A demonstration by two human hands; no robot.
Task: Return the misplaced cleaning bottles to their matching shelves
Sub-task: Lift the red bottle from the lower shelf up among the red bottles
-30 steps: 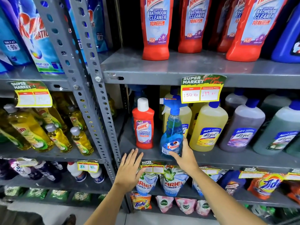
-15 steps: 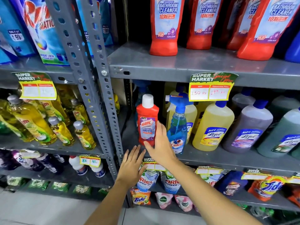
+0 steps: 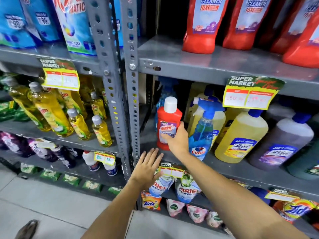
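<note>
Shelving [image 3: 224, 64] of grey steel fills our view. Large red Harpic bottles [image 3: 200, 25] stand on the board well above our fingers. Our right hand [image 3: 177, 140] wraps closed around the small red Harpic bottle [image 3: 168, 123], with the blue Colin spray bottle [image 3: 201, 135] just beside our knuckles. Our left hand [image 3: 146, 169] hovers below, fingers spread, empty.

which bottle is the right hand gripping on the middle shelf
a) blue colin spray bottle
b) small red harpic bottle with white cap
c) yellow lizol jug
b: the right hand is wrapped around the small red Harpic bottle with white cap, beside the untouched blue Colin spray bottle.
</note>
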